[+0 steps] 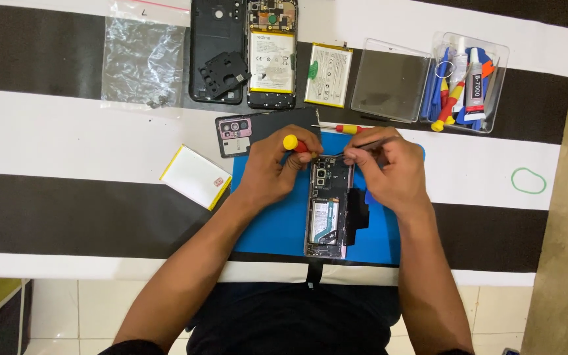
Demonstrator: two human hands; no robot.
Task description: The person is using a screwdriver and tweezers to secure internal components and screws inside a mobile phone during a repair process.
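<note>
Now the left hand (272,165) grips a screwdriver (295,144) and the right hand (389,167) pinches tweezers (356,150), both tips meeting over the top of the opened phone (328,207) lying on the blue mat (277,223).

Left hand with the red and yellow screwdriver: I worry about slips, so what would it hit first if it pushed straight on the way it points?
The left hand points right, so it would likely meet the open phone top, then the right hand fingers; depth is unclear.
</note>
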